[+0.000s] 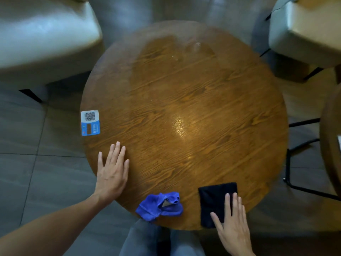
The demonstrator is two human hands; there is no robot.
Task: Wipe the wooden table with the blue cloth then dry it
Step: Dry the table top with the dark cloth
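A round wooden table [184, 108] fills the middle of the view, shiny with damp streaks near its centre. The blue cloth [160, 206] lies crumpled at the near edge, with no hand on it. To its right lies a folded black cloth [214, 198]. My right hand [232, 226] rests flat with spread fingers on the black cloth's near right part. My left hand [112, 172] lies flat on the table's left near edge, fingers apart, holding nothing.
A white and blue QR code sticker [90, 122] is stuck at the table's left edge. Pale upholstered chairs stand at the far left [42, 39] and far right [306, 30]. Another wooden table's edge [330, 145] and a black metal frame [295, 163] are on the right.
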